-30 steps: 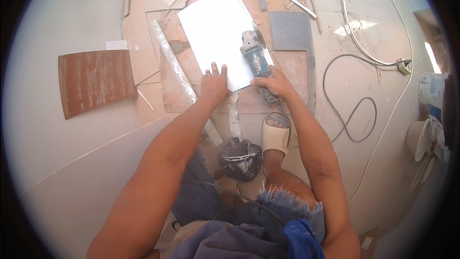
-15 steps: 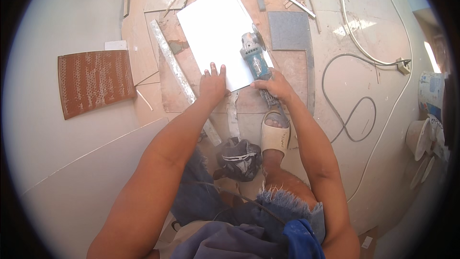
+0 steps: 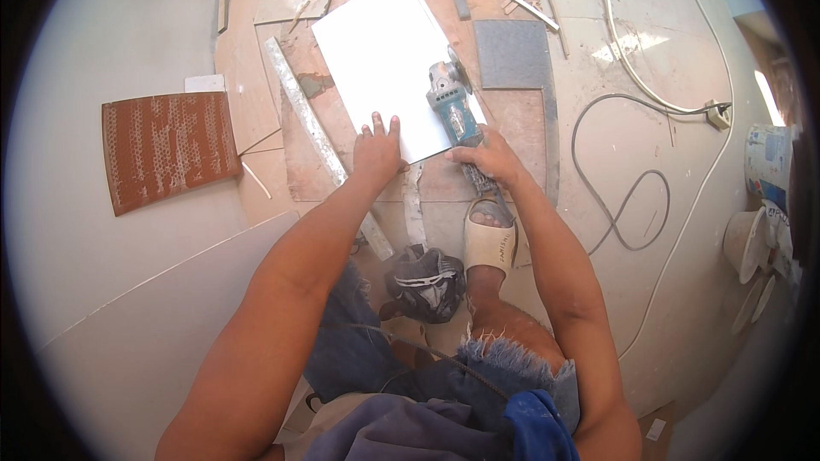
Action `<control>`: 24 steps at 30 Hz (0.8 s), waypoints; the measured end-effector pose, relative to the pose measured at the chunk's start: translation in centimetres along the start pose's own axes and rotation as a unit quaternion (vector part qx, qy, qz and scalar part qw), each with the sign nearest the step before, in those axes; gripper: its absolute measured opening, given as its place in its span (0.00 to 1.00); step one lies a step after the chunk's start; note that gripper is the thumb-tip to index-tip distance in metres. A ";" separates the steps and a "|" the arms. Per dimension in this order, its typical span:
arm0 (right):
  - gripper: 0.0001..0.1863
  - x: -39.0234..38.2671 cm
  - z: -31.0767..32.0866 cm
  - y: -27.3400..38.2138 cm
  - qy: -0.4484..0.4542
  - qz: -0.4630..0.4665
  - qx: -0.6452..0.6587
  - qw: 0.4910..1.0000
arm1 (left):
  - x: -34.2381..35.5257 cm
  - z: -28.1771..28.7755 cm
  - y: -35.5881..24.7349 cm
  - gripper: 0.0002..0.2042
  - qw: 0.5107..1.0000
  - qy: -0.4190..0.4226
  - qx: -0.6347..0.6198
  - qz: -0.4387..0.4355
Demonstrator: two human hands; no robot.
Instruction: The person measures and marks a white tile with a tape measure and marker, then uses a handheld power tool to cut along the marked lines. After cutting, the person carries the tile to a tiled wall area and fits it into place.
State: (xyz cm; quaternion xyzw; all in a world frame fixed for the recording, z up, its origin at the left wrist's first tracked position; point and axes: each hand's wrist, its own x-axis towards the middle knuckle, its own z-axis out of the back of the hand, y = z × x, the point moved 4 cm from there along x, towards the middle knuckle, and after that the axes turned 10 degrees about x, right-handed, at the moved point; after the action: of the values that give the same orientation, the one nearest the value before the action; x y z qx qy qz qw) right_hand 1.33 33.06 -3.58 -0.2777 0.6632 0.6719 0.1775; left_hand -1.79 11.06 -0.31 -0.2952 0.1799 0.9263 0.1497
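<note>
A white rectangular tile (image 3: 380, 55) lies at a slant on a brown board in front of me. My left hand (image 3: 378, 147) rests on its near left corner with the fingers stretched out over the surface. Gripped in my right hand (image 3: 489, 156) is a teal angle grinder (image 3: 455, 111). Its grey head and disc are at the tile's right edge, the disc seen nearly edge-on. Whether the disc touches the tile or spins, I cannot tell.
A grey tile piece (image 3: 514, 54) lies right of the white tile. Left are a long whitened straight bar (image 3: 303, 107) and a brown ridged tile (image 3: 173, 149). A dark cable (image 3: 589, 205) loops on the right, near buckets (image 3: 745, 243). A black bag (image 3: 425, 282) sits by my sandalled foot.
Almost nothing differs. The whole view has shifted very slightly; both hands, the tile and the grinder keep their places relative to each other.
</note>
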 end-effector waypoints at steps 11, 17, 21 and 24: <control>0.52 -0.3 0.0 0.1 0.050 -0.062 0.024 0.997 | 0.1 0.0 0.1 0.52 1.000 0.006 0.009 -0.001; 0.24 0.5 0.2 -2.4 -0.010 -0.004 -0.003 1.000 | 0.3 0.1 -0.1 0.52 1.000 0.001 0.003 -0.005; 0.29 0.4 0.3 -2.6 -0.004 -0.009 -0.016 1.000 | 0.3 0.1 -0.2 0.52 1.000 0.000 0.000 -0.006; 0.51 -0.3 0.1 -1.0 0.039 -0.047 0.008 0.998 | 0.3 -0.2 0.2 0.52 1.000 -0.002 -0.001 -0.002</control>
State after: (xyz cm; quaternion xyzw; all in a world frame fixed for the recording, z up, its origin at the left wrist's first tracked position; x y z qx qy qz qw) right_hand 2.17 33.30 -4.16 -0.3331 0.6613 0.6460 0.1858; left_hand -1.96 10.78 -0.59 -0.2939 0.1778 0.9268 0.1518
